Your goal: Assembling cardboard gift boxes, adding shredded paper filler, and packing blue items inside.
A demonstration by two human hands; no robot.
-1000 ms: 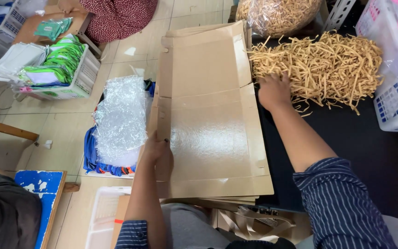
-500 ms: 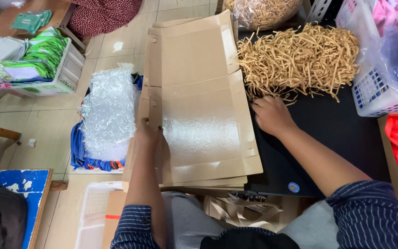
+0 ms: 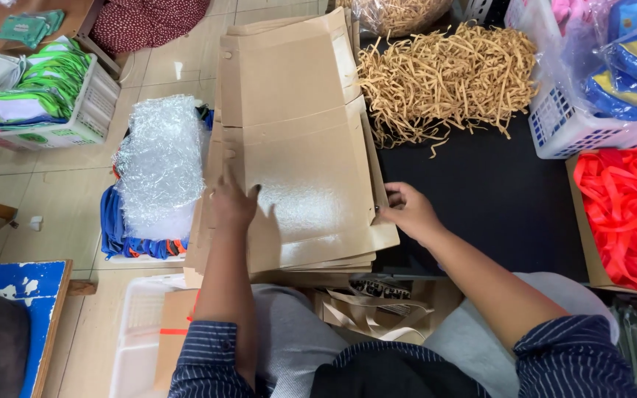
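Nearest the camera, striped dark sleeves and grey trousers are seen, with folded brown paper bags lying on the lap. Just beyond, a stack of flattened cardboard sheets is laid along the left edge of the black worktop, overhanging towards the floor. The left hand is pressed flat, fingers spread, on the left part of the top sheet. The right hand is curled at the stack's right edge, its fingertips closed on the edge of the cardboard near the lower right corner. The two hands are held apart, one at each side of the stack.

To the left, on the tiled floor, a bundle of clear bubble wrap is seen resting on blue fabric. To the right, orange strips are heaped in a box. Farther off, a pile of shredded tan paper lies on the worktop beside the stack's far end, a white basket with blue packets stands at the right, and a white crate of green packets stands at the left.
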